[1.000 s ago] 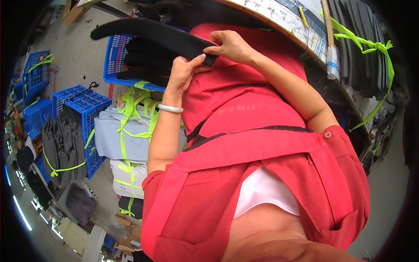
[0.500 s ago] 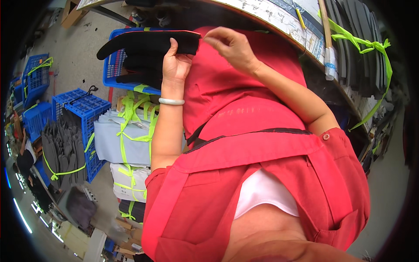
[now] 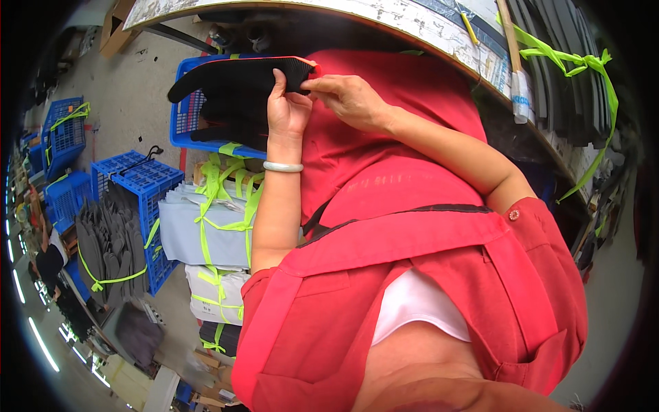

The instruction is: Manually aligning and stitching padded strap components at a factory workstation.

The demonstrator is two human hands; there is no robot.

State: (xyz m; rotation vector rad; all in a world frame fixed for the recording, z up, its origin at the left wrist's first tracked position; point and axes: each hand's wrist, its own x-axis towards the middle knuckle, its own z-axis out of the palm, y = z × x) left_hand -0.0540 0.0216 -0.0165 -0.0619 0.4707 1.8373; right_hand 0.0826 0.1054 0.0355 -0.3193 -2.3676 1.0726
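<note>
1. Left hand [image 3: 287,110]: raised at about 12 o'clock of the view, fingers and thumb clamped on the right end of a black sole-shaped piece [image 3: 237,77], which keeps the piece level and steady in front of the red apron [image 3: 384,172].
2. Right hand [image 3: 350,99]: just to the right of the left hand, thumb and forefinger pinched on the same end of the piece, where a thin red edge shows; this grip appears to serve fine handling of that edge.
3. Black sole-shaped piece: held in the air, extending toward 10 o'clock, above a blue crate [image 3: 189,127] that contains more dark pieces.
4. White bangle [image 3: 283,167]: on the left wrist.
5. Bundles of grey sheets tied with green straps [image 3: 206,230]: stacked at 8 o'clock, beside another blue crate [image 3: 141,189].
6. Workbench edge [image 3: 439,31]: curved across 1 o'clock, with strapped dark strips [image 3: 563,75] upon it.
</note>
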